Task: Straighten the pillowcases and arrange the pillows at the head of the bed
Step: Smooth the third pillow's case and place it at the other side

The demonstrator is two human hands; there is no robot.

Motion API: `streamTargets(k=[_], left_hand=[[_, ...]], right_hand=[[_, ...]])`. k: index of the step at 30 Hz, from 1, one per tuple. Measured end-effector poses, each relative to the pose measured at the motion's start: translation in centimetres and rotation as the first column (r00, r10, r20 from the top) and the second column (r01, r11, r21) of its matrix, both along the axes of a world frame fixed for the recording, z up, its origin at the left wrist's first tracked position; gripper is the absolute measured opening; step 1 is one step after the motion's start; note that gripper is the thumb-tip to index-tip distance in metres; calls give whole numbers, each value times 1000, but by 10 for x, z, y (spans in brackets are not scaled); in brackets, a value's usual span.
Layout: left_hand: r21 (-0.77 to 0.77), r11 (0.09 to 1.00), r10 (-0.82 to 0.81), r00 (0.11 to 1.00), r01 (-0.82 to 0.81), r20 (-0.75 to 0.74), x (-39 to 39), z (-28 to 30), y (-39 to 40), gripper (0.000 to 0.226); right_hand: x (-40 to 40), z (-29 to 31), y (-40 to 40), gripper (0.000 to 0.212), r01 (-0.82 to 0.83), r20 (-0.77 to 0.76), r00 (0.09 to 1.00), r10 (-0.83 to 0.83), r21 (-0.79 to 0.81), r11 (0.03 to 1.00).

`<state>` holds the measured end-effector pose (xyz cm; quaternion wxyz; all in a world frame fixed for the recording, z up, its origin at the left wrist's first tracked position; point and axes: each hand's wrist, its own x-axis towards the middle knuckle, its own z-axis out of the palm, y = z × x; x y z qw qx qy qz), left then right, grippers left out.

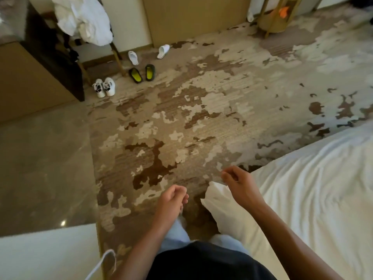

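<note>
While both hands hang loosely at the bottom centre of the frame, nothing is being held: the left hand (171,201) has its fingers lightly curled around air, and the right hand (238,181) hovers with fingers relaxed and slightly bent just above the pillow (219,207). That pillow leans against the side of the bed (314,190), its white corner poking up toward the carpet (181,122) at lower centre-right. My judgement is that the step in hand is fetching this pillow; the next move calls for gripping its corner or edge, lifting it, and shaking the case straight. Most of the pillow is hidden behind the right forearm and the legs. The head of the bed lies outside the frame. Farther off, at upper left, shoes (104,87) and slippers (133,57) sit near a chair draped in white linen (84,19).
</note>
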<state>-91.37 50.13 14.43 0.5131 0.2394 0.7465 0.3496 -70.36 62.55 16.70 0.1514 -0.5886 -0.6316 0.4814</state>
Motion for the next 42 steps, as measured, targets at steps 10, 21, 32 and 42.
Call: streamTargets(k=[10, 21, 32, 42], left_hand=[[75, 823, -567, 823, 563, 45, 15, 19, 281, 16], [144, 607, -788, 615, 781, -15, 86, 44, 592, 16], [-6, 673, -740, 673, 740, -1, 134, 0, 861, 15], [38, 355, -933, 351, 934, 76, 329, 4, 1111, 16]], right_hand=[[7, -2, 99, 10, 510, 130, 856, -500, -59, 858], [62, -33, 299, 13, 787, 100, 617, -781, -92, 610], [153, 0, 650, 15, 784, -63, 620, -782, 6, 621], [278, 12, 828, 15, 923, 90, 383, -919, 7, 385]])
